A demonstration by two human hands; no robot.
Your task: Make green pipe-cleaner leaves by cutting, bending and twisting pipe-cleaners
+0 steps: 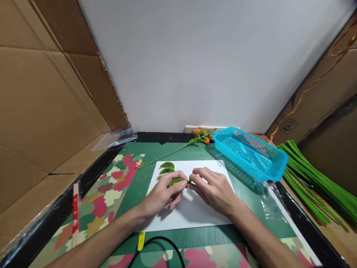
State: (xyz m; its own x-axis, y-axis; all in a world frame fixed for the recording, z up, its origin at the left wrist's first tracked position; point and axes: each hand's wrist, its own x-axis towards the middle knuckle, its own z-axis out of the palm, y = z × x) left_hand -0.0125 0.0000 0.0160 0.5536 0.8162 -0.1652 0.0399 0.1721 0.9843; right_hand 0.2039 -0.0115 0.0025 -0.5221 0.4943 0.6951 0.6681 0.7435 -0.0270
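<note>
Above the white sheet of paper (199,216), my left hand (166,190) pinches a green pipe-cleaner leaf (176,181) between thumb and fingers. The fingertips of my right hand (214,189) are closed on the short stem end of this same leaf, close beside the left thumb. Part of the leaf is hidden by my fingers. Several similar curved green leaves (167,165) lie on the paper just behind my left hand, partly covered by it.
A blue perforated basket (248,154) stands at the back right. Long green pipe cleaners (320,182) lie along the right side. An orange flower stem (178,149) lies at the back. A black cable (164,238) loops in front, and a red-and-white strip (75,212) lies left.
</note>
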